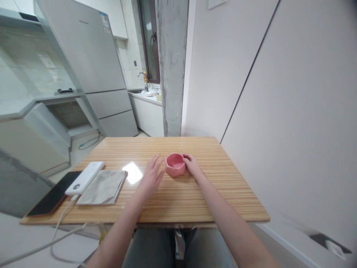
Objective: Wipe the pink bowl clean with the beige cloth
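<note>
A small pink bowl (175,172) with a wavy, angular rim stands upright on the wooden table (223,201); nothing shows inside it. My right hand (192,164) grips its right side, with the thumb at the rim and the other fingers partly hidden behind the wall. On the opposite side, my left hand (153,174) hovers just left of the bowl, its fingers spread and holding nothing. A narrow gap seems to lie between those fingertips and the bowl.
A folded grey cloth (102,188), a white power bank (85,178) with a cable (63,216), and a dark flat tablet-like slab (55,195) lie at the table's left. A white wall (251,104) runs along the right. A fridge (83,48) stands beyond.
</note>
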`<state>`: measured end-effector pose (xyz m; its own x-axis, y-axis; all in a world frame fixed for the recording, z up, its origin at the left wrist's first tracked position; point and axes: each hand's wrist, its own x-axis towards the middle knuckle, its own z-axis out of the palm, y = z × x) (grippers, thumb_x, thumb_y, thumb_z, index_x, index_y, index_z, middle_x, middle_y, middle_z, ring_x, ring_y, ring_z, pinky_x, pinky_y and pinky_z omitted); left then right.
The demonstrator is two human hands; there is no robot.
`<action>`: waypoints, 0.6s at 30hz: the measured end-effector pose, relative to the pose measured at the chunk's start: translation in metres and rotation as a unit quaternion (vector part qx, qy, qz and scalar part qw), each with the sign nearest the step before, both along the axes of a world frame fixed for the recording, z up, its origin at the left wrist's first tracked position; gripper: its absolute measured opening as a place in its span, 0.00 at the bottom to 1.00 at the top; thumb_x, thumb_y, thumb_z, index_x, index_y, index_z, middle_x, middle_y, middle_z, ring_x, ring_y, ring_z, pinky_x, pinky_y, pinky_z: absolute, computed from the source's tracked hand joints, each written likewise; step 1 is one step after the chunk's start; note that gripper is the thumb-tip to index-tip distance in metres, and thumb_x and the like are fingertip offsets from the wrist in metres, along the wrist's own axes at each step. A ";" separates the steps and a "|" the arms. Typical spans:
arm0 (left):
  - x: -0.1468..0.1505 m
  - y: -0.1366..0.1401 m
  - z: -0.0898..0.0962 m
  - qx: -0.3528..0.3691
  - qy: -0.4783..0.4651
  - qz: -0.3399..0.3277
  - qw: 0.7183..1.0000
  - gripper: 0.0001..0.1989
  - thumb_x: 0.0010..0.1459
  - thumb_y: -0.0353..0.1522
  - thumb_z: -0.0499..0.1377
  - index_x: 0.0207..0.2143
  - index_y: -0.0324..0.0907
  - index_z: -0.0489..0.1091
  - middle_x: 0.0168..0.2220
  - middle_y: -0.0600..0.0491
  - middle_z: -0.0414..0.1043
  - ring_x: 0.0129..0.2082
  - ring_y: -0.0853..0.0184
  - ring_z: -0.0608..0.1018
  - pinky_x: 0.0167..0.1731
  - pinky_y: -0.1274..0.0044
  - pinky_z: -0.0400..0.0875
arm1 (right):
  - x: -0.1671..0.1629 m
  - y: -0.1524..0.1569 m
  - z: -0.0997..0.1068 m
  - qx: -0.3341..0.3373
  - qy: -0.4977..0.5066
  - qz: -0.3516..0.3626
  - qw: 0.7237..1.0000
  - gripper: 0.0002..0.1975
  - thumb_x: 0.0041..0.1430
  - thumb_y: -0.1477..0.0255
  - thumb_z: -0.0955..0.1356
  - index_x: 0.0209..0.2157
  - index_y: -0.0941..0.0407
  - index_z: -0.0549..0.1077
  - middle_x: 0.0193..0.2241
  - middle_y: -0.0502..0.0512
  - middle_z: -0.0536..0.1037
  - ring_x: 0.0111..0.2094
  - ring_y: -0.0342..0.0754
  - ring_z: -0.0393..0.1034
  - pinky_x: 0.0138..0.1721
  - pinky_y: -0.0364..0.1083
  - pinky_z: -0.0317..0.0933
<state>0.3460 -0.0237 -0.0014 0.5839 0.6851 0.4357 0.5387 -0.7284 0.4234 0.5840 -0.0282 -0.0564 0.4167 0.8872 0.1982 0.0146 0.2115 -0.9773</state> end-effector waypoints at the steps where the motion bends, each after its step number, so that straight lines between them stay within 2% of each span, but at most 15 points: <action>1: -0.025 0.005 -0.001 -0.011 -0.008 0.066 0.998 0.22 0.60 0.31 0.45 0.57 0.39 0.58 0.60 0.43 0.57 0.61 0.57 0.60 0.58 0.62 0.55 | 0.000 0.000 0.000 -0.002 0.002 -0.003 1.000 0.10 0.46 0.70 0.67 0.33 0.55 0.75 0.35 0.53 0.79 0.40 0.48 0.71 0.49 0.50 0.61; 3: -0.077 0.013 -0.008 -0.038 0.041 0.207 0.977 0.21 0.57 0.30 0.45 0.52 0.38 0.63 0.51 0.42 0.68 0.53 0.55 0.69 0.54 0.62 0.61 | 0.000 0.001 0.001 -0.007 0.005 -0.005 1.000 0.10 0.46 0.69 0.67 0.33 0.55 0.74 0.35 0.53 0.78 0.40 0.48 0.71 0.49 0.50 0.61; 5: -0.118 0.016 -0.018 -0.054 0.123 0.325 0.936 0.19 0.54 0.30 0.46 0.45 0.36 0.69 0.45 0.39 0.71 0.48 0.51 0.72 0.49 0.59 0.64 | 0.000 0.002 0.001 -0.012 0.009 -0.006 1.000 0.10 0.45 0.69 0.67 0.32 0.55 0.74 0.34 0.53 0.78 0.40 0.49 0.71 0.48 0.50 0.61; 6: -0.131 0.016 -0.024 -0.040 0.137 0.332 0.932 0.19 0.54 0.30 0.46 0.45 0.36 0.70 0.46 0.39 0.71 0.48 0.51 0.72 0.50 0.60 0.64 | 0.000 0.002 0.001 -0.014 0.012 -0.008 1.000 0.10 0.45 0.68 0.67 0.32 0.55 0.74 0.34 0.53 0.78 0.39 0.49 0.71 0.48 0.50 0.61; 8: -0.144 0.012 -0.033 -0.033 0.133 0.292 0.946 0.19 0.54 0.31 0.46 0.44 0.38 0.70 0.50 0.40 0.69 0.50 0.54 0.71 0.52 0.63 0.63 | 0.000 0.003 0.000 -0.016 0.017 -0.013 1.000 0.11 0.45 0.67 0.68 0.32 0.55 0.74 0.34 0.53 0.78 0.39 0.49 0.71 0.48 0.50 0.61; 10: -0.144 0.008 -0.035 -0.053 0.102 0.219 0.969 0.19 0.55 0.31 0.44 0.44 0.41 0.70 0.51 0.44 0.70 0.52 0.59 0.70 0.54 0.67 0.62 | 0.001 0.003 -0.001 -0.012 0.019 -0.011 1.000 0.11 0.45 0.67 0.68 0.33 0.56 0.74 0.34 0.53 0.78 0.39 0.49 0.71 0.48 0.51 0.61; 12: -0.142 0.005 -0.032 -0.058 0.079 0.190 0.977 0.20 0.55 0.30 0.43 0.44 0.41 0.70 0.51 0.46 0.70 0.53 0.61 0.70 0.55 0.69 0.62 | 0.001 0.003 -0.001 -0.007 0.017 -0.005 1.000 0.12 0.45 0.66 0.69 0.33 0.56 0.74 0.35 0.53 0.78 0.40 0.49 0.71 0.49 0.50 0.61; 13: -0.142 0.006 -0.029 -0.042 0.082 0.207 0.974 0.20 0.55 0.30 0.44 0.45 0.40 0.69 0.52 0.46 0.69 0.54 0.61 0.69 0.55 0.68 0.61 | 0.001 0.003 -0.001 -0.006 0.014 -0.003 1.000 0.13 0.46 0.65 0.69 0.34 0.56 0.74 0.35 0.54 0.78 0.40 0.48 0.71 0.49 0.50 0.61; 15: -0.145 0.009 -0.022 -0.008 0.123 0.290 0.949 0.22 0.53 0.29 0.46 0.50 0.36 0.66 0.54 0.41 0.66 0.55 0.55 0.68 0.55 0.63 0.59 | 0.002 0.002 -0.002 -0.003 0.005 -0.001 1.000 0.13 0.48 0.63 0.68 0.34 0.56 0.74 0.36 0.54 0.78 0.41 0.48 0.71 0.49 0.50 0.61; 18: -0.148 0.017 -0.015 -0.032 0.206 0.385 0.899 0.27 0.51 0.31 0.51 0.54 0.33 0.62 0.49 0.35 0.70 0.50 0.46 0.71 0.51 0.54 0.59 | 0.002 0.001 0.000 -0.009 -0.002 -0.006 1.000 0.16 0.50 0.59 0.66 0.34 0.56 0.74 0.36 0.55 0.78 0.42 0.49 0.71 0.49 0.50 0.61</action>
